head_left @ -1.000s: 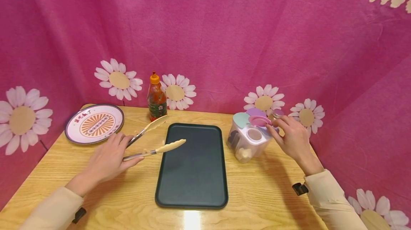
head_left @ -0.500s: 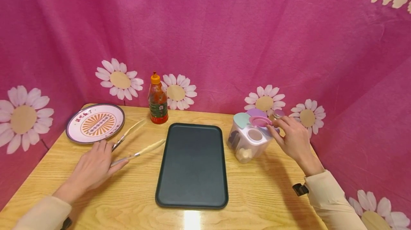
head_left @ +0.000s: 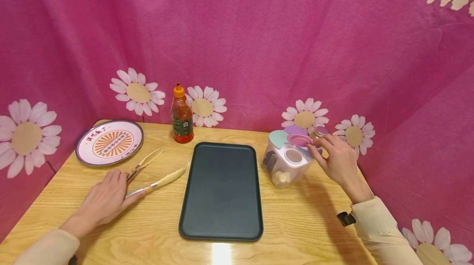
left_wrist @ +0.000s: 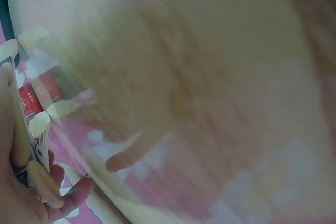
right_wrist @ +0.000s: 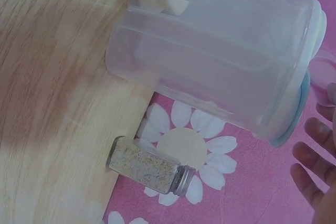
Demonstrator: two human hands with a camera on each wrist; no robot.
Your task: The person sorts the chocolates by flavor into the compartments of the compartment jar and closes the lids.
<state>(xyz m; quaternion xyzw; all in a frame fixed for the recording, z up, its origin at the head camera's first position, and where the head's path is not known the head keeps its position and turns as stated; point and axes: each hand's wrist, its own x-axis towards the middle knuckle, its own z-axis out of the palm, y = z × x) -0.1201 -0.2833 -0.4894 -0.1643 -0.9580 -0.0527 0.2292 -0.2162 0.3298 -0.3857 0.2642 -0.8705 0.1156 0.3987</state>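
Note:
My left hand [head_left: 101, 201] holds a pair of tongs [head_left: 170, 177] with metal arms and cream tips, low over the table beside the plate. Its fingers lie over the far arm and the thumb along the near one; the tongs' tips are spread apart. In the left wrist view the tongs [left_wrist: 39, 124] show at the left edge. My right hand [head_left: 338, 160] pinches the raised pink lid [head_left: 299, 140] of a clear storage container [head_left: 296, 172] with several coloured lids. Beneath that lid a round opening shows. Pale pieces lie inside the container's front compartment.
A dark rectangular tray [head_left: 222, 193] lies mid-table. Behind it stands a sauce bottle [head_left: 182, 119] with an orange cap. A patterned plate [head_left: 111, 156] is at the back left. A small seasoning jar [right_wrist: 147, 166] stands by the container, near pink cloth [head_left: 237, 51].
My left hand has moved left and down with the tongs, away from above the tray to the table by the plate. The right hand and pink lid have stayed in place.

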